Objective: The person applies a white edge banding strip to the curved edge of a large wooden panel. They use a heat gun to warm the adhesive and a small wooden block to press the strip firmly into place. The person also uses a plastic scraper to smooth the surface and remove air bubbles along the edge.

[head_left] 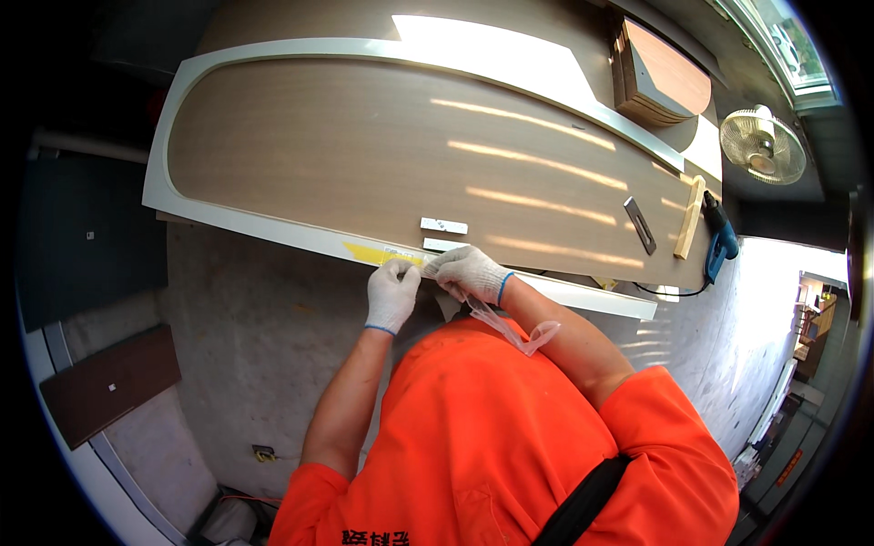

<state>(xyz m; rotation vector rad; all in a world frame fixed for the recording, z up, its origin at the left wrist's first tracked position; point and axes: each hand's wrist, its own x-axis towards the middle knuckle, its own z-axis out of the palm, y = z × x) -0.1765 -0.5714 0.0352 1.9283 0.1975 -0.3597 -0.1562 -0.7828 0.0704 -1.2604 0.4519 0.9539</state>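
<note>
A long white U-shaped frame point(300, 234) lies along the edges of a brown tabletop point(346, 146). On its near rail sits a yellow strip point(364, 254) with a pale printed label. My left hand point(393, 298), in a white knit glove with a blue cuff, is closed in a pinch against the strip's near edge; its fingertips hide what they may hold. Just right of it, my right hand point(471, 273), gloved alike, is closed over the same rail. A clear plastic strip point(501, 326) hangs from its fingers toward my orange shirt. Two small white blocks point(444, 226) lie beyond the right hand.
On the table's right lie a dark slotted blade point(639, 225), a wooden bar point(690, 218) and a blue heat gun point(722, 242) with a trailing cord. Curved boards point(669, 77) are stacked at the back right, near a fan point(763, 146). Dark panels point(114, 387) stand at left.
</note>
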